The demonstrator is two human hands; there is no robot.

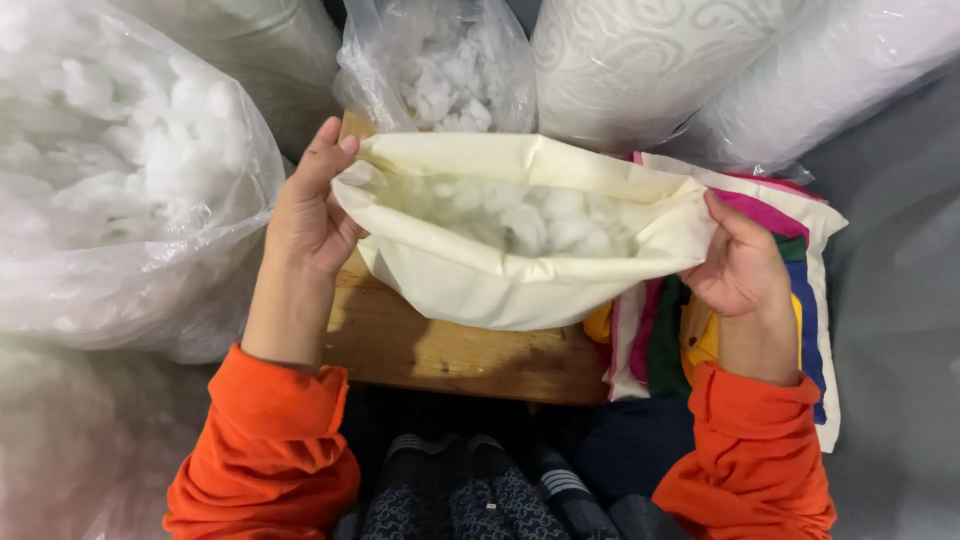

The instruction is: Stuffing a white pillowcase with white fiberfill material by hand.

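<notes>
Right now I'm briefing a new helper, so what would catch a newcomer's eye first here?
At centre, a cream pillow cover is held open, white stuffing showing inside. The left hand and right hand, in orange sleeves, grip its two edges over a wooden board. Clear bags of stuffing crowd the left and top, and bright striped fabric lies at right.

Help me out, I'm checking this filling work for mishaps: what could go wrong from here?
The cream fabric case hangs held open only by the left hand and right hand at its rim; if either grip slips, the white fibre stuffing may spill. The case also overhangs the wooden board, so it could sag off the edge.
</notes>
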